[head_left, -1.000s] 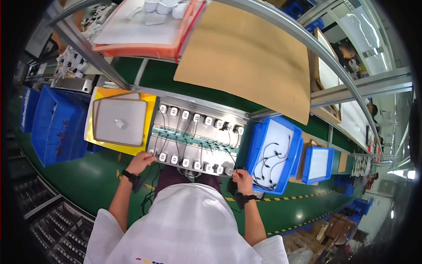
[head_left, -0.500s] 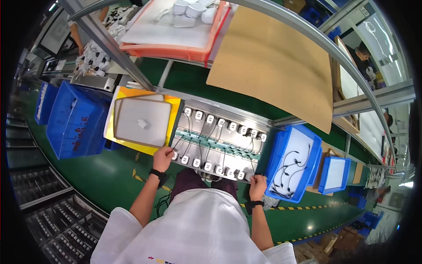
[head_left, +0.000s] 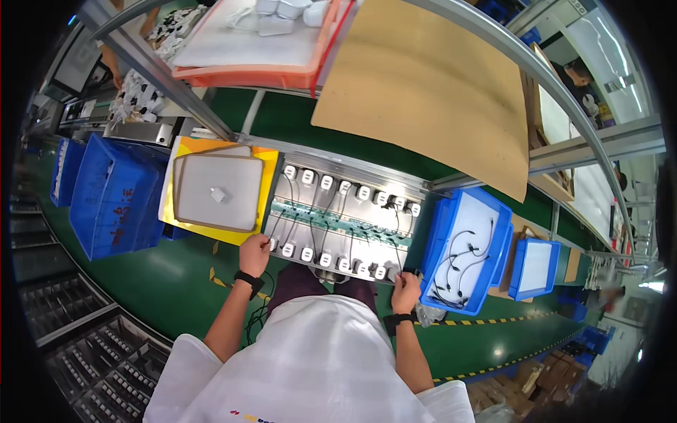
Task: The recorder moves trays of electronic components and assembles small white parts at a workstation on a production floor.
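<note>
The green floor [head_left: 190,275] spreads across the lower half of the frame, opening widest at lower right. The brown board [head_left: 423,99] fills the upper middle, its lower edge slanting down to the right; a green band separates it from the rack below. At left, the tall blue bin [head_left: 116,204] stands apart from the left hand [head_left: 254,255], with floor showing between them. The orange tray [head_left: 247,76] sits at upper left.

The metal rack [head_left: 336,236] lies in the centre, slightly tilted, its lower edge close to the person's waist. Its left edge runs just beside the yellow sheet [head_left: 166,204], leaving little sideways room; past its right edge, a narrow dark strip divides it from the blue tray [head_left: 443,222], which holds loose black cables.

The left hand is at the rack's lower left corner, thumb and fingertips drawn together beside the end adapter; whether they pinch it, I cannot tell. The right hand [head_left: 406,291] is at the lower right corner, fingers bunched where a cable comes down; its hold is too small to tell.

White adapters [head_left: 326,182] line the rack's upper and lower edges, and thin dark cables [head_left: 312,236] run from them to the green middle strip.
</note>
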The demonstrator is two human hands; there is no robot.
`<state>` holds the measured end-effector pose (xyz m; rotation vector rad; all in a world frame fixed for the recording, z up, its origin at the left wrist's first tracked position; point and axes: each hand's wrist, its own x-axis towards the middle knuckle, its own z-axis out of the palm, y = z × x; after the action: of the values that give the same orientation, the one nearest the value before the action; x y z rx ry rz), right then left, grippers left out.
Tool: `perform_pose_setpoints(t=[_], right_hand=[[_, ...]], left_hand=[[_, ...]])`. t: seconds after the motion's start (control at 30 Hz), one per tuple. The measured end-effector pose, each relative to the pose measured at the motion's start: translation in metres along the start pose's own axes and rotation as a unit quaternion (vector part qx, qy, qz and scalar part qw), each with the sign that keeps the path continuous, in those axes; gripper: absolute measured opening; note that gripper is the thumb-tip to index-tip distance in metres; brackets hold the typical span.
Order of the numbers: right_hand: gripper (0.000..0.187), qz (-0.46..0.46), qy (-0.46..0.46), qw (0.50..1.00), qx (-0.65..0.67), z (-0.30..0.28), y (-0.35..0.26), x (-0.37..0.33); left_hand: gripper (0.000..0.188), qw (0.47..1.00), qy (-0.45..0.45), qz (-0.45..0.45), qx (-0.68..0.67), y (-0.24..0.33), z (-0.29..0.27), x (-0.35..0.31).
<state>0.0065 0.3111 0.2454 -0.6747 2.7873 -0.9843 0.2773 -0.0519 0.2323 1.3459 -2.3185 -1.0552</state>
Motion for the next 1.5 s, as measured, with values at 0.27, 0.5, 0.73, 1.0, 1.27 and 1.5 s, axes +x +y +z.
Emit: perform_pose_setpoints(t=[0.27,0.5,0.73,1.0,1.27,1.5], right_hand=[[0.009,0.016,-0.005,1.000,0.002,0.000,0.009,-0.001],[0.011,0.188,-0.009,0.971,0.146,0.003,0.030,-0.002],[0.012,0.047,-0.013,0.999,-0.007,-0.006,0.007,-0.003],[0.010,0.017,0.007,0.999,-0.038,-0.001,-0.008,0.002],[0.011,-0.033,-0.010,0.998,-0.056,-0.012,-0.011,0.011],[0.015,0.126,-0.110,0.986,0.002,-0.028,-0.012,0.013]], left_hand=[[0.012,1.000,0.015,0.000,0.017,-0.002,0.007,-0.002],[0.012,1.000,0.023,-0.020,-0.002,0.009,0.012,-0.004],[0.023,0.986,0.165,-0.018,0.031,0.035,0.016,-0.029],[0.028,0.995,0.058,0.061,-0.058,0.040,0.036,-0.043],[0.040,0.997,0.051,0.014,-0.057,0.055,0.045,-0.041],[0.026,0.998,-0.012,-0.068,-0.001,0.035,0.054,-0.023]])
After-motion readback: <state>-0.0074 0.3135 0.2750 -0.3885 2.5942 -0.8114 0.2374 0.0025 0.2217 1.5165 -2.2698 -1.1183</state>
